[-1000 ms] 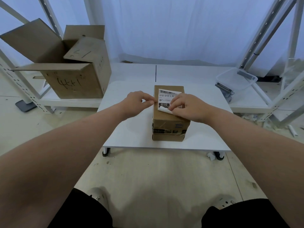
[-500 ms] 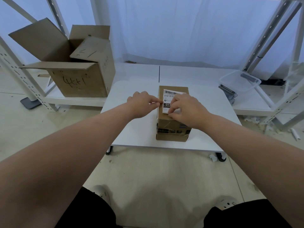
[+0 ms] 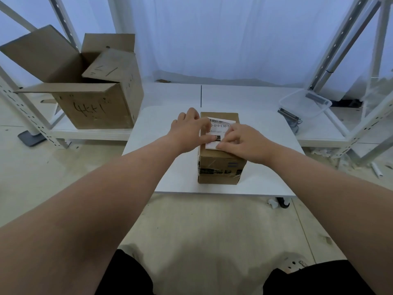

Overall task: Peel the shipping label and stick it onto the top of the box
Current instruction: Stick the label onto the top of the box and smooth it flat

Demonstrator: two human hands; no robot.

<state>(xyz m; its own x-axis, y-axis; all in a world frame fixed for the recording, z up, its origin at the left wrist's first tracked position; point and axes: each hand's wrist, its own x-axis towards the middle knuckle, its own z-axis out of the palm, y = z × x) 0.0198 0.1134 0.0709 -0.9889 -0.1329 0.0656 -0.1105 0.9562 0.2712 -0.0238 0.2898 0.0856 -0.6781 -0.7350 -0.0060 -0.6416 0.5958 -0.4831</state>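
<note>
Label (image 3: pixel 222 126) "010-L30" atop box (image 3: pixel 221 166) | left grip (image 3: pixel 188 131), right grip (image 3: pixel 249 144) press it, not pinching

Small brown matt cardboard box (image 3: pixel 221 160), glossy tape bands; white paper label (image 3: pixel 221 124); smooth matt white table (image 3: pixel 161 124).

Two bare arms reach forward, and the hands meet close together over a label (image 3: pixel 221 126). The left forearm (image 3: pixel 127 177) angles in towards the right. The left hand (image 3: pixel 189 130) lies palm down, with fingers and thumb pressing the label's left side. The right forearm (image 3: pixel 319 177) angles in towards the left. The right hand (image 3: pixel 244 143) presses its bent fingertips and thumb on the near right part.
</note>
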